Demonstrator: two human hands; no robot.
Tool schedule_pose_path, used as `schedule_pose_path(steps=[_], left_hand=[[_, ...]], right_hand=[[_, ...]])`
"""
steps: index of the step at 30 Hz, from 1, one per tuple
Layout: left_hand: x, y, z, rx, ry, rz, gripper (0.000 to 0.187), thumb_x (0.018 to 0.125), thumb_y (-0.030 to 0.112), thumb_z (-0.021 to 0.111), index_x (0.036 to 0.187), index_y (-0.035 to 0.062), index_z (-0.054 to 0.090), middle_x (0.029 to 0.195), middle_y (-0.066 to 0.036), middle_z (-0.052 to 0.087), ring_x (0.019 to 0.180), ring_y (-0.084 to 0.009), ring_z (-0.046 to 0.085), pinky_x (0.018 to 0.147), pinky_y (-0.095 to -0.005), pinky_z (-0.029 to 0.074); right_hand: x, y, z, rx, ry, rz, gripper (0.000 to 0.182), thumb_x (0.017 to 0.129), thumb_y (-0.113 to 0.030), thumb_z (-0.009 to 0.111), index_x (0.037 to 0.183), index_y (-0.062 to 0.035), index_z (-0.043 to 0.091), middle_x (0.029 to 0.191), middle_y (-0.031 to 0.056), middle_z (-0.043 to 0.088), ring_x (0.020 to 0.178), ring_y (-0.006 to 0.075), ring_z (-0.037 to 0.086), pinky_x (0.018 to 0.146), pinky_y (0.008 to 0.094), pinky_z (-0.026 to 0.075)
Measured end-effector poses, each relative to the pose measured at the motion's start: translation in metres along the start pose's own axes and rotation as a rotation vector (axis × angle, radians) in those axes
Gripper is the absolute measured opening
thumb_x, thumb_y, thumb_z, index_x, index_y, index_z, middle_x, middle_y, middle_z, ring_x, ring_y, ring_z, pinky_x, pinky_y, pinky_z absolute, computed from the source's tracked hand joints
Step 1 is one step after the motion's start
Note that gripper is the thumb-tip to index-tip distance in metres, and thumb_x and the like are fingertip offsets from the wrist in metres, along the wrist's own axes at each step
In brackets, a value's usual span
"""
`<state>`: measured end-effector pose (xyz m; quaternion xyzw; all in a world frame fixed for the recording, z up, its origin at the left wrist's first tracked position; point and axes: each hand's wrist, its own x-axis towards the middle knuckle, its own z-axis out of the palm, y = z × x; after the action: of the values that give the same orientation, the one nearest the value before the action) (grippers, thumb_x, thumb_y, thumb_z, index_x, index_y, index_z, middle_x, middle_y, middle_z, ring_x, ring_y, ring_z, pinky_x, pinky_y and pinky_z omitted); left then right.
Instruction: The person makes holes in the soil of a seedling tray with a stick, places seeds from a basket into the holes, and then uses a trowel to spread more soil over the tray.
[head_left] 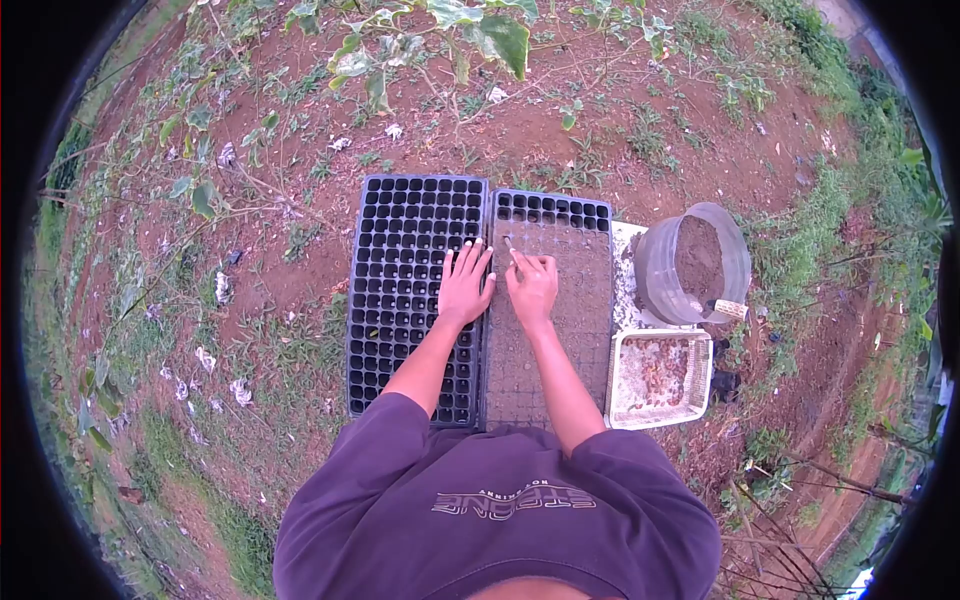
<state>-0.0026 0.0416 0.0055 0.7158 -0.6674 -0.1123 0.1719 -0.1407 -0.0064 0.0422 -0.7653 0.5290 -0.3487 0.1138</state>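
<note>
Two black seedling trays lie side by side. My left hand point(466, 283) rests with its fingers spread on the right edge of the left tray point(400, 290), whose cells look empty. Over the upper left part of the soil-filled tray point(565, 330) is my right hand point(532, 285), its index finger extended toward a cell and the other fingers curled. Near that fingertip a small dark spot shows in the soil, too small to make out. Whether the right hand pinches anything is hidden. The top rows of the right tray show open black cells.
To the right stands a clear plastic tub point(655, 270) with soil inside and a small label on its rim. Below it sits a cream basket point(618, 385) holding small reddish-brown pieces. Leafy branches point(500, 40) hang over the reddish ground beyond the trays.
</note>
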Motion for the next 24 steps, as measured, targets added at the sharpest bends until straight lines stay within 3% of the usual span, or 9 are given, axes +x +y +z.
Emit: schedule_pose_path(steps=[24], left_hand=[[-0.0001,0.0004,0.0000,-0.008,0.026,0.006,0.053,0.096,0.035,0.048,0.145,0.0159,0.040,0.155,-0.006,0.032,0.146,-0.0215,0.024,0.121,-0.0462,0.012]], right_hand=[[0.0019,0.0072,0.0013,0.010,-0.018,0.014,0.028,0.077,-0.014,0.069,0.104,-0.0105,0.075,0.095,0.0026,0.072,0.092,0.0244,0.058,0.084,0.0365,0.048]])
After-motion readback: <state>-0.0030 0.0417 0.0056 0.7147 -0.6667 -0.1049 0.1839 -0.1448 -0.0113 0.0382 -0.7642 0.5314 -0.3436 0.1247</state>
